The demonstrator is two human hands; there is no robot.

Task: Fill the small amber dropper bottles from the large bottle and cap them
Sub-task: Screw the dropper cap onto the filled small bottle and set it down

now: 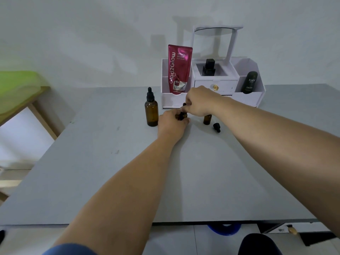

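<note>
Behind the hands, a red pouch [179, 69] reading "Glad2Glow Retinol Bright Body Serum" stands in the white organizer [213, 85], with a dark "Kahf" bottle [249, 82] in its right-hand bin and a black bottle [208, 67] in the middle. On the grey desk [165, 181] the left hand [172, 122] has its grip wrapped around a small amber bottle [182, 116], largely hidden, while the right hand [199, 103] pinches what looks like its black dropper cap [184, 105] on top. The large amber bottle [151, 109] stands capped just left, a second small bottle [207, 119] stands open to the right, partly behind the right wrist, and a loose dropper cap [216, 127] lies beside it.
</note>
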